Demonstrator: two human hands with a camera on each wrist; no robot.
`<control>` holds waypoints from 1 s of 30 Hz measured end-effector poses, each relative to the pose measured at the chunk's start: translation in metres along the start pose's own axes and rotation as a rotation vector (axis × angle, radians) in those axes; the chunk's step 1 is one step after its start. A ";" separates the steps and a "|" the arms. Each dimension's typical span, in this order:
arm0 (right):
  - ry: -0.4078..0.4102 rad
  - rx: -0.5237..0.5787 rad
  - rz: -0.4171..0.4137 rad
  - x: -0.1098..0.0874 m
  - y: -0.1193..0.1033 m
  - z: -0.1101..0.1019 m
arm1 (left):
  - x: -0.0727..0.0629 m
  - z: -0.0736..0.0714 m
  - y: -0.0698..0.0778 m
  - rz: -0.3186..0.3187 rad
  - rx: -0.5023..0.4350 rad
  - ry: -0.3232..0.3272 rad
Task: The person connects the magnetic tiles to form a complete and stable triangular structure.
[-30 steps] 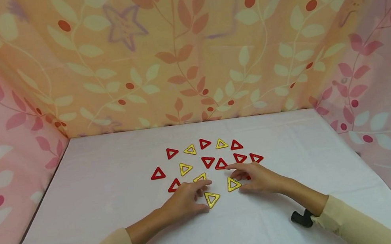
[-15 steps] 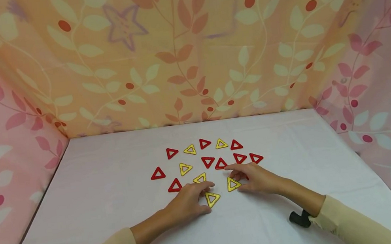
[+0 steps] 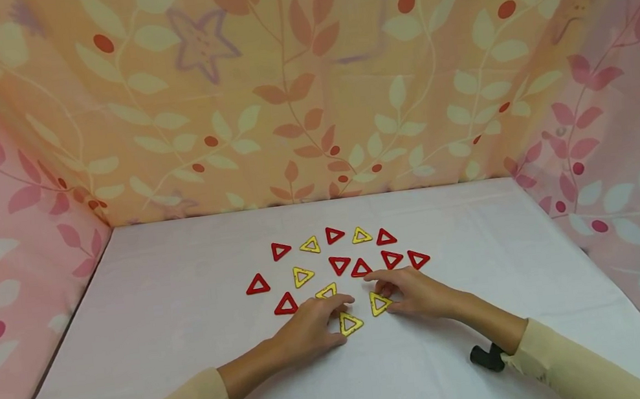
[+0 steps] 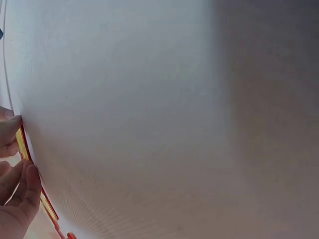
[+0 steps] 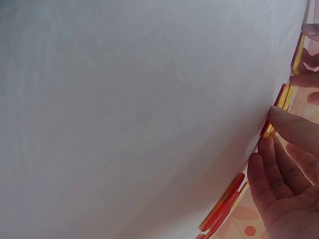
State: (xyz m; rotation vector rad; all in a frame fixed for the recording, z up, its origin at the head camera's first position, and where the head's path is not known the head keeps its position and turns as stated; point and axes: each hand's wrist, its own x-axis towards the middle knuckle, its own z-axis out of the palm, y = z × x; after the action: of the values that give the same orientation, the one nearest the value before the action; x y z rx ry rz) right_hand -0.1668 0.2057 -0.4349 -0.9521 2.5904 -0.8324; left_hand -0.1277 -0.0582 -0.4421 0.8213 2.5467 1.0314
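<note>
My left hand [image 3: 308, 325] pinches a yellow hollow triangle tile [image 3: 344, 328] between thumb and fingers, low over the white table. Just to its right, my right hand [image 3: 422, 294] pinches a second yellow triangle tile [image 3: 374, 304]. A short gap separates the two tiles, and both lie about flat. Behind the left fingers, another yellow triangle [image 3: 326, 290] is partly covered. Near the right index finger is a red triangle [image 3: 360, 268]. Seen edge-on in the right wrist view, the right hand's tile [image 5: 281, 102] shows yellow and red edges between thumb and fingertips.
Several red and yellow triangles lie behind the hands, among them a red one [image 3: 257, 285] at far left and a red one [image 3: 418, 259] at right. The white tabletop [image 3: 148, 295] ends at a patterned cloth wall [image 3: 266, 133].
My left hand and its yellow tile have shifted slightly right. The right hand and its tile have come slightly left, narrowing the gap between the tiles.
</note>
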 end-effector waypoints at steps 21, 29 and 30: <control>-0.024 0.011 -0.037 -0.001 -0.004 0.003 | 0.011 0.001 0.005 0.006 0.014 -0.045; -0.027 -0.002 -0.042 0.000 -0.004 0.004 | 0.014 0.002 0.005 0.012 0.013 -0.053; -0.027 -0.003 -0.042 0.000 -0.004 0.004 | 0.014 0.001 0.005 0.015 0.012 -0.054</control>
State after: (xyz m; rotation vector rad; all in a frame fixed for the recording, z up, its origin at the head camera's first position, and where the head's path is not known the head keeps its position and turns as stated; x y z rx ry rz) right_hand -0.1627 0.2014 -0.4356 -1.0145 2.5573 -0.8209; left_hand -0.1366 -0.0462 -0.4401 0.8607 2.5077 0.9859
